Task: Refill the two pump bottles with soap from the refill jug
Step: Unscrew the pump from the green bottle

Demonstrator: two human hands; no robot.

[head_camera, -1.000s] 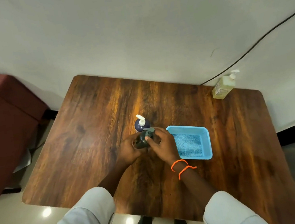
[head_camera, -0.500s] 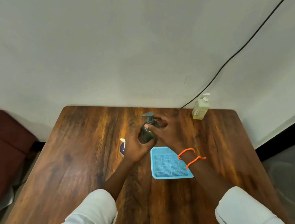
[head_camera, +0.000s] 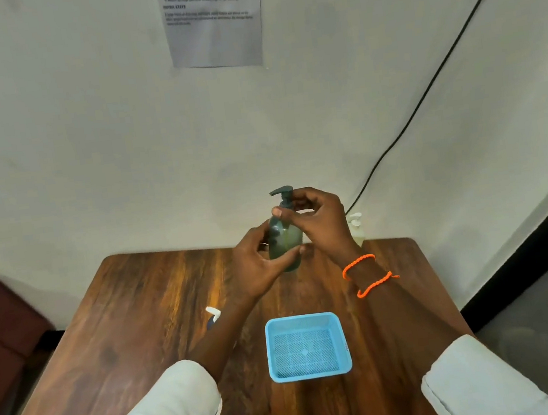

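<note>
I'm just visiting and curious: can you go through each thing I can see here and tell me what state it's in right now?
Green pump bottle: upright, lifted off the table, pump on.
Left hand: grips the bottle's body.
Right hand: fingers curled at the pump collar.
Blue basket: on the table, nothing in it.
Dark blue pump bottle: on the table, mostly hidden by the left arm.
Pale pump bottle: at the far table edge, mostly hidden.

Glossy wood table (head_camera: 140, 310); perforated plastic basket (head_camera: 302, 322); translucent green bottle (head_camera: 285, 240).
</note>
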